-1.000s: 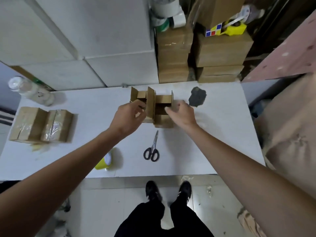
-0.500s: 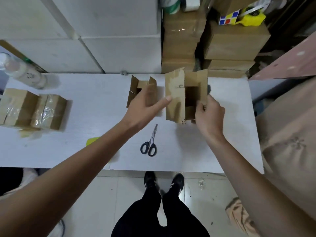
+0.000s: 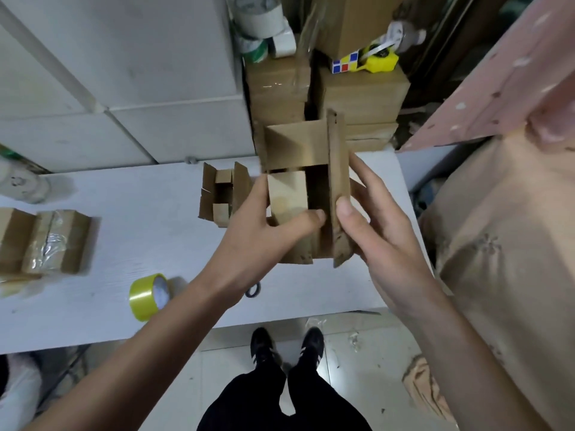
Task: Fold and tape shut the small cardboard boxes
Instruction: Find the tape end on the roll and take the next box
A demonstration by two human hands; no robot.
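I hold a small open cardboard box [image 3: 298, 150] up above the white table [image 3: 140, 213], its flaps standing out. My left hand [image 3: 264, 234] grips its left side, thumb pressed on an inner flap. My right hand [image 3: 373, 231] grips the right flap, thumb on its near face and fingers behind. A second open box [image 3: 222, 194] stands on the table just left of my left hand. A yellow tape roll [image 3: 149, 295] lies near the front edge. Scissors [image 3: 252, 290] are mostly hidden under my left wrist.
Two taped boxes [image 3: 46, 241] sit at the table's left, with a plastic bottle [image 3: 21, 185] behind them. Stacked cartons [image 3: 361, 94], tape rolls [image 3: 258, 23], a puzzle cube and a yellow tape dispenser [image 3: 378, 62] stand behind the table. A tan cloth-covered bulk [image 3: 497, 244] is at the right.
The box has come up and nearer to me. My left hand left the second box and took hold of the lifted one. The view shifted, so the tape roll shows fully.
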